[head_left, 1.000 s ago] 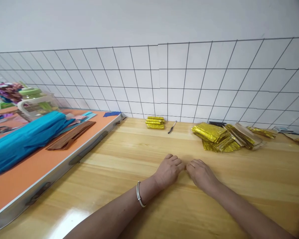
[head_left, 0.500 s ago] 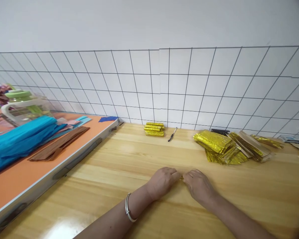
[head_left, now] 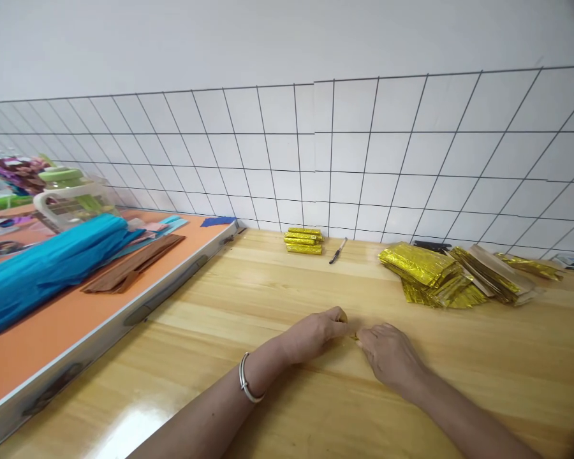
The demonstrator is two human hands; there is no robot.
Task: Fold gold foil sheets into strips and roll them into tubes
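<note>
In the head view, my left hand [head_left: 316, 335], with a silver bangle on the wrist, is closed with thumb and fingers pinched. A bit of gold foil paper [head_left: 354, 336] shows in the small gap between my hands, and more gold edges past the left fingertips. My right hand [head_left: 391, 357] is curled over the other end of this piece, low over the wooden table. Most of the foil is hidden under the fingers. Beyond the hands, several rolled gold foil bundles [head_left: 304, 241] lie stacked near the wall, beside a pen [head_left: 337, 251].
Gold foil sheets [head_left: 418, 264] are heaped at the right, next to brown-backed foil layers [head_left: 495, 274] and a black item [head_left: 433, 246]. On the left, an orange surface with a raised edge [head_left: 172, 287] carries blue paper [head_left: 62, 258], brown paper [head_left: 134, 264] and a green-lidded container [head_left: 64, 178].
The view has shifted slightly, so the background lies further right. My left hand has tilted up, and more gold shows at its fingertips. The right hand remains curled.
</note>
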